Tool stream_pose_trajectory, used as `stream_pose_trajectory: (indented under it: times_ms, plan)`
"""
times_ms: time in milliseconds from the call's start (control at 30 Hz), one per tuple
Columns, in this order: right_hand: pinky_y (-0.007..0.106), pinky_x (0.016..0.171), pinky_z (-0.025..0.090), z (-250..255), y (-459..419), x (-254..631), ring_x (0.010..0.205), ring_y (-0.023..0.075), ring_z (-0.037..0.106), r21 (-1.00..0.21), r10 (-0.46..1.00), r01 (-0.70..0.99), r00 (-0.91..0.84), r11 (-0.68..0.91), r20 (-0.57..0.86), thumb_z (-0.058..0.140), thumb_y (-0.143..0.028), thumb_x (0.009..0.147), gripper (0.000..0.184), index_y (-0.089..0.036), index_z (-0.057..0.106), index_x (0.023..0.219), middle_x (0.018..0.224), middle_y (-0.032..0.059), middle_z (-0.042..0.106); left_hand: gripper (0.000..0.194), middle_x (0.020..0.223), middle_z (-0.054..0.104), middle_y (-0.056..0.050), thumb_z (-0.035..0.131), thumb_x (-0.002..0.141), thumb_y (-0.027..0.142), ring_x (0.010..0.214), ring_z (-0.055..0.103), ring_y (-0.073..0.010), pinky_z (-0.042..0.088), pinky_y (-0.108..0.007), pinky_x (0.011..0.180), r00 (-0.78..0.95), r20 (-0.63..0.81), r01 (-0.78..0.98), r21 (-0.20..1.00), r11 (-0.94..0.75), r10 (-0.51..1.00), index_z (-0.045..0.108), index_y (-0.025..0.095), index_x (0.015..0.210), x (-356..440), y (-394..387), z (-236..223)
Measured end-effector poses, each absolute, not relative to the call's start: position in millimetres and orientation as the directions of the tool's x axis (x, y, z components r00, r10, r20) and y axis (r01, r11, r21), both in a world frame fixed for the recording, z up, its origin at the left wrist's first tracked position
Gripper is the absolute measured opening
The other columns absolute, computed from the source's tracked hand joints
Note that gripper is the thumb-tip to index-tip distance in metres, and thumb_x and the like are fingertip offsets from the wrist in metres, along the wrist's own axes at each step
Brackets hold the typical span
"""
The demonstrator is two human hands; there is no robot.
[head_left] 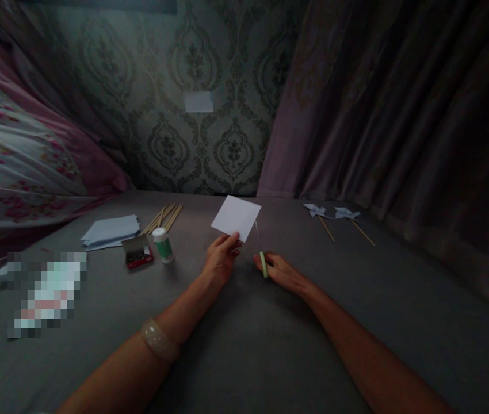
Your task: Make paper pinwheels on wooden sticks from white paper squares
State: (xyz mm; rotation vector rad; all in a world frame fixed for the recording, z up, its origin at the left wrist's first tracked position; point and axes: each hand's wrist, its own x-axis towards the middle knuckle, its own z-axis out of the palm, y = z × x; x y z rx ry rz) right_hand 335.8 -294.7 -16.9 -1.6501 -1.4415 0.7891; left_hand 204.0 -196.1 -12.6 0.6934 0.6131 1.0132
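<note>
In my left hand (224, 257) I pinch a square sheet of white paper (236, 217) by its lower corner, thumb on top, held up above the table. My right hand (282, 271) grips a pair of scissors (264, 264) by the light green handles. The thin blades point up and away, close to the paper's right edge; whether they touch it I cannot tell. Both hands are near each other over the middle of the grey cloth.
On the grey cloth (244, 351) at left are a paper stack (110, 231), wooden sticks (164, 218), a white-and-green bottle (164, 246), an opened small red box (138, 257) and a blurred-out item (50, 293). Two paper pinwheels (316, 210) on sticks lie at right.
</note>
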Motion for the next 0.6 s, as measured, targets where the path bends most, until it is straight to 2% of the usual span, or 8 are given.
stream_pose_trajectory:
  times_ms: [267, 600]
  plan:
    - [0.029, 0.067, 0.032, -14.0, -298.5, 336.2, 0.07, 0.0161, 0.048, -0.762, 0.992, 0.647, 0.103, -0.013, 0.071, 0.044, -0.048, 0.086, 0.037, -0.019, 0.05, 0.063, 0.071, 0.0005, 0.05, 0.032, 0.057, 0.058, 0.005, 0.081, 0.047, 0.018, 0.056, 0.056, -0.0081, 0.034, -0.02, 0.053, 0.356, -0.168, -0.562, 0.748, 0.354, 0.919, 0.052, 0.016, 0.059, 214.5, -188.3, -3.0]
    - [0.028, 0.062, 0.031, -21.3, -298.4, 336.9, 0.065, 0.0146, 0.045, -0.736, 0.988, 0.675, 0.07, 0.056, 0.14, 0.038, -0.051, 0.087, 0.043, -0.019, 0.046, 0.059, 0.067, 0.0001, 0.048, 0.03, 0.06, 0.06, 0.002, 0.083, 0.047, 0.022, 0.057, 0.056, -0.0086, 0.034, -0.02, 0.053, 0.361, -0.15, -0.534, 0.776, 0.335, 0.921, 0.059, 0.014, 0.062, 228.8, -198.2, -4.5]
